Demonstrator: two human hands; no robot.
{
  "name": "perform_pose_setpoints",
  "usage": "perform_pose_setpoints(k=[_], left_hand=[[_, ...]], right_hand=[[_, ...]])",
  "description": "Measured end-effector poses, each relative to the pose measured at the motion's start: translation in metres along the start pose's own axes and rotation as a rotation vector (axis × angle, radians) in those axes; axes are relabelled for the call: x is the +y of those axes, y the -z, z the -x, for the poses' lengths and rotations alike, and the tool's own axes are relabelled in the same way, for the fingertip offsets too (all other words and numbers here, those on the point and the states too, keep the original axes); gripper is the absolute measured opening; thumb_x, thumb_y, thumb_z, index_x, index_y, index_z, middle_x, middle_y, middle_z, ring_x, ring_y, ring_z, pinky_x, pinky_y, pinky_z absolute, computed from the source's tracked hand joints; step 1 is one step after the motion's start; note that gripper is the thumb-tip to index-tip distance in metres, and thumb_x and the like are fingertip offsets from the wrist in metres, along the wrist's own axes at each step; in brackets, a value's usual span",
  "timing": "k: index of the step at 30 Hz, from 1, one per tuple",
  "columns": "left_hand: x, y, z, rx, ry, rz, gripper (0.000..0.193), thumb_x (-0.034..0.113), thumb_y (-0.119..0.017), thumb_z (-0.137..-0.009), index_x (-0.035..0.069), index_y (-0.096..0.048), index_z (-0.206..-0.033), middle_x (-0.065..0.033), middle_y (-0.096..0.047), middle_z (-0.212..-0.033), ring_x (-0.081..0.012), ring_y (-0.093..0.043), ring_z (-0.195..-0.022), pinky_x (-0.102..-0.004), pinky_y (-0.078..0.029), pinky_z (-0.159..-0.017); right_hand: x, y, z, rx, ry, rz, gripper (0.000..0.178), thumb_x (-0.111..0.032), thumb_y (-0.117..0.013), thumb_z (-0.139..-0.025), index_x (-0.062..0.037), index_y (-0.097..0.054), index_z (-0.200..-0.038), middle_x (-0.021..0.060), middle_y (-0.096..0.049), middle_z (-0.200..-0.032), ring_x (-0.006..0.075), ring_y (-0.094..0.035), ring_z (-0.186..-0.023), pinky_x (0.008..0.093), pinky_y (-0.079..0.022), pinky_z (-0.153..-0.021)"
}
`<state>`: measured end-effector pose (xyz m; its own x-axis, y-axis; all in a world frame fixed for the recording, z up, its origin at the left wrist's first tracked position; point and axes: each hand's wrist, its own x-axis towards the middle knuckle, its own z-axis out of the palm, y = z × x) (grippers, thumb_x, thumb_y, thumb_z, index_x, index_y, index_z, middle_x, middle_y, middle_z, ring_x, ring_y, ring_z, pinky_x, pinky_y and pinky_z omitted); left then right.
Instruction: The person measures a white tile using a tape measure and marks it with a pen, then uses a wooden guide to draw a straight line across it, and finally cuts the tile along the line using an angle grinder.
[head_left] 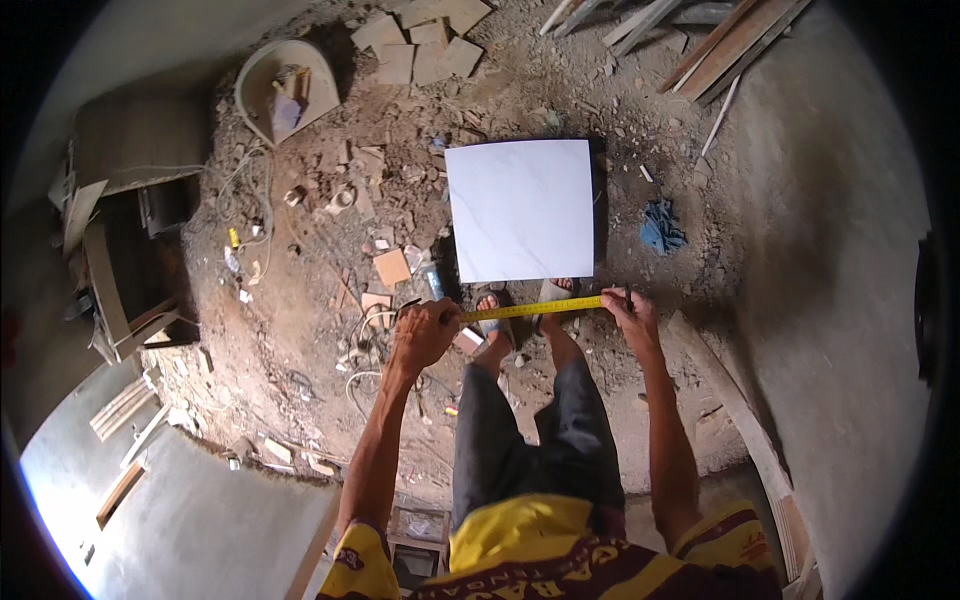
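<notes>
- The left hand (425,332) is curling nearly closed, its back facing up, and is grasping one end of the tape (530,308); it is hovering off the near left corner of the tile (521,210).
- The right hand (632,312) is closing only partway, its thumb and fingers pinching the other end of the tape, just off the tile's near right corner.
- Something dark is showing at each hand, but the fingers are covering too much to tell which one is holding the tape's case.
- The yellow tape is stretching between the two hands, running roughly along the tile's near edge, on the person's side of it, and passing over the feet (487,303).
- The white tile is lying on the dirt floor (540,105), a dark band showing along its right edge.
- A blue rag (661,227) is lying crumpled to the right of the tile.
- A brown offcut (392,267) is lying left of the tile, near its closer left corner.
- Planks (733,50) are lying beyond the tile, to its right.
</notes>
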<state>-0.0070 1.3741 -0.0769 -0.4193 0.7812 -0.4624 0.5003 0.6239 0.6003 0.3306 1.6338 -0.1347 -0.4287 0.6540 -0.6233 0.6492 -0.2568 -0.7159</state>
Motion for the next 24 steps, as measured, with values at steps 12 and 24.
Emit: perform_pose_setpoints(k=[12, 24], left_hand=[[-0.231, -0.213, -0.3, -0.052, 0.011, -0.053, 0.019, 0.027, -0.069, -0.103, 0.011, -0.076, -0.108, -0.0078, -0.072, -0.071, -0.0203, -0.069, -0.06, -0.0387, -0.052, -0.055], [-0.342, -0.244, -0.496, -0.001, -0.022, -0.104, 0.034, 0.038, -0.062, -0.106, 0.009, -0.076, -0.115, -0.0046, -0.07, -0.071, -0.0125, -0.062, -0.06, -0.0348, -0.051, -0.059]], right_hand=[[0.213, -0.044, -0.367, 0.177, 0.059, 0.015, 0.038, -0.041, -0.08, -0.098, -0.0113, -0.081, -0.122, -0.0072, -0.072, -0.088, 0.0035, -0.048, -0.067, 0.0242, -0.039, -0.06], [0.289, -0.065, -0.585, 0.311, 0.205, 0.047, 0.038, -0.034, -0.079, -0.099, -0.0042, -0.079, -0.124, -0.0011, -0.076, -0.101, 0.0013, -0.044, -0.069, 0.0186, -0.033, -0.061]])
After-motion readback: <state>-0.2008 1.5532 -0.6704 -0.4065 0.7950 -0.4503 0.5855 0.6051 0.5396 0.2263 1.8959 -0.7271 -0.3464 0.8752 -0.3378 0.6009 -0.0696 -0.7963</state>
